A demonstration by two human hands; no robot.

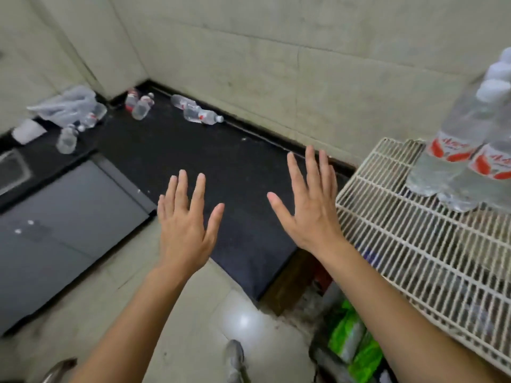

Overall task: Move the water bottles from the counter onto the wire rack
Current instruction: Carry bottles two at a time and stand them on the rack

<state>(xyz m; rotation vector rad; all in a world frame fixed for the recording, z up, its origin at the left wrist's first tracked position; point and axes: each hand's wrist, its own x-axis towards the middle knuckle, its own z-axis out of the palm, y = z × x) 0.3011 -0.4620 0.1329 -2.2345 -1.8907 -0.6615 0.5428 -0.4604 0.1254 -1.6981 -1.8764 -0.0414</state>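
Head camera: the left hand point(185, 228) and the right hand point(309, 205) hover flat and empty, fingers spread straight, over the front part of the black stone counter point(235, 167). The small clear plastic water bottles point(199, 113) with red-and-white labels lie and stand well apart from them, along the counter's back edge and in its far left corner; several racked bottles point(453, 167) already stand at the far edge of the white wire rack point(401, 244). The bottles look light, smooth and thin-walled, apt to roll or dent, so a wrap round the labelled middle seems safest.
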